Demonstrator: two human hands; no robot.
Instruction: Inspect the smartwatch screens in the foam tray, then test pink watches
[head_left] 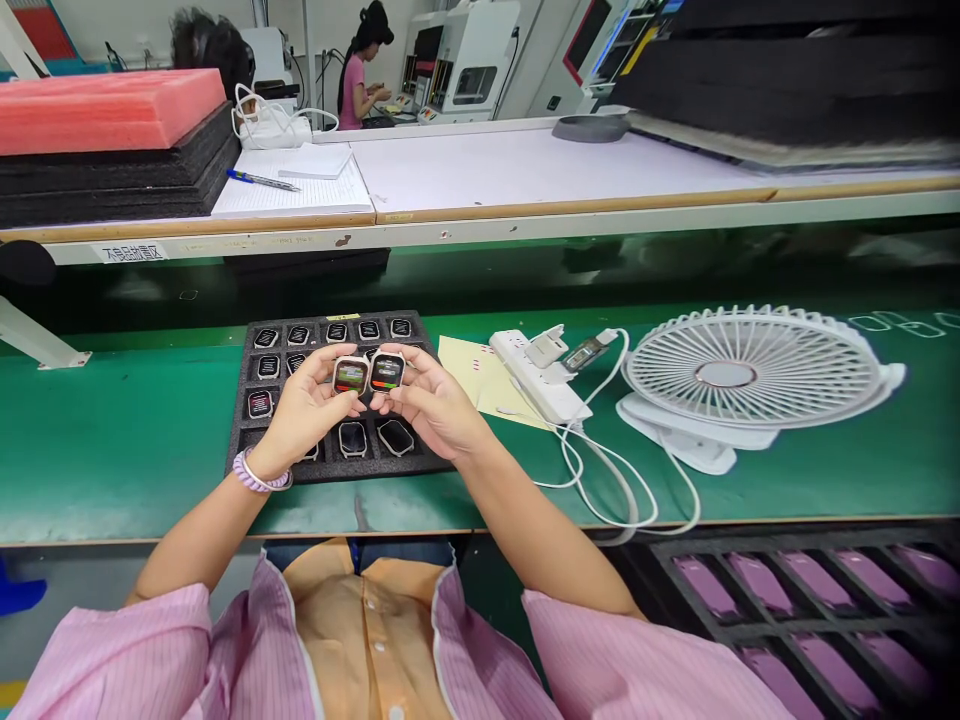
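Note:
My left hand (304, 405) pinches a small watch body (350, 375) with a lit screen. My right hand (431, 405) holds a second lit watch body (387, 371) right beside the first, the two nearly touching. Both hover over a black foam tray (241, 440) on the green belt; its pockets hold several more watch bodies (352, 438), most with dark screens. A bead bracelet circles my left wrist.
A yellow sheet (472, 375), a white power strip (536, 385) with plugged chargers and cables, and a white desk fan (739, 375) lie to the right. A black tray of pink parts (787, 600) sits at lower right. Foam stacks, a notebook and a pen rest on the far shelf; another person works beyond.

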